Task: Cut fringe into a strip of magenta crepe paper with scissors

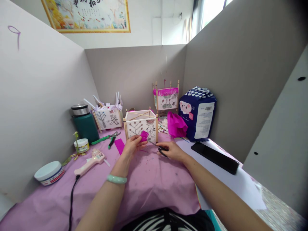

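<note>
Between the thumb and fingers of my left hand is a small piece of magenta paper, its edge cut into a fringe. My right hand grips black-handled scissors, whose blades point left at the paper. Whether the blades are parted is too small to tell. Just behind both hands stands a white box lantern with wooden corner sticks and drawn plants on its sides. A flat magenta paper strip lies on the cloth left of my left hand.
Left are a glue gun, green-handled pliers, white tubs and a green bottle. Behind stand a fringed lantern and a box of paper strips. Right are crumpled magenta paper, a blue package and a phone.
</note>
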Available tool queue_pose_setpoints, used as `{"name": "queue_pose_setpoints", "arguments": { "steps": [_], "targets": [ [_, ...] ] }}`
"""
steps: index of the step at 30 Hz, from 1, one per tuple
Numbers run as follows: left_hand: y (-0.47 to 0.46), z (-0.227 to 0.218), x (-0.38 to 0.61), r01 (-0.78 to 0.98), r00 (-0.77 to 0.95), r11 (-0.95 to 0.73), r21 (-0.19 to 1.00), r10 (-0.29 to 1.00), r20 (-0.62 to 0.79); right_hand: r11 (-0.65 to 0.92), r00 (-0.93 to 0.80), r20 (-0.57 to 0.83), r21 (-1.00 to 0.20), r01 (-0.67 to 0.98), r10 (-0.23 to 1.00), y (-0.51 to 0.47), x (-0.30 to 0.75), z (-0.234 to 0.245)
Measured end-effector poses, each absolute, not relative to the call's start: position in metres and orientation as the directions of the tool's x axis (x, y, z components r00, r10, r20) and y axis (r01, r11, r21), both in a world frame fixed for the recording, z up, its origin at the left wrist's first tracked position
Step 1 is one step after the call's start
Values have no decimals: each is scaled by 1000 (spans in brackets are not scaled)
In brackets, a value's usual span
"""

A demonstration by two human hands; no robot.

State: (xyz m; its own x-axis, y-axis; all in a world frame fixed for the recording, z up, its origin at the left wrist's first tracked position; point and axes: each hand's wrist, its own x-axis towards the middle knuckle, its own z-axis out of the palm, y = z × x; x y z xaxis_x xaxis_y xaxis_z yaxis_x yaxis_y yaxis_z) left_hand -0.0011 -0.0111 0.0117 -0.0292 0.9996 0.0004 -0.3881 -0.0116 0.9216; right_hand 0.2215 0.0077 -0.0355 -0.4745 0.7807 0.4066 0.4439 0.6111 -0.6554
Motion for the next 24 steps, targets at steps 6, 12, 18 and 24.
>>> {"name": "queue_pose_setpoints", "arguments": {
  "steps": [6, 12, 18, 24],
  "targets": [
    [-12, 13, -1, -378, -17, 14, 926, 1000, -22, 611, -474, 402, -639, 467, 783, 6, 221, -33],
    [-13, 14, 1, -349, 8, 44, 936, 999, -44, 618, -471, 415, -637, 460, 778, 3, 220, -31],
    [-15, 15, 3, -339, 9, 47, 940, 999, -47, 628, -471, 430, -641, 441, 770, 5, 220, -35],
    [-14, 15, 3, -345, 13, 42, 938, 999, -40, 637, -477, 437, -639, 432, 762, 5, 220, -35]
  ]
}}
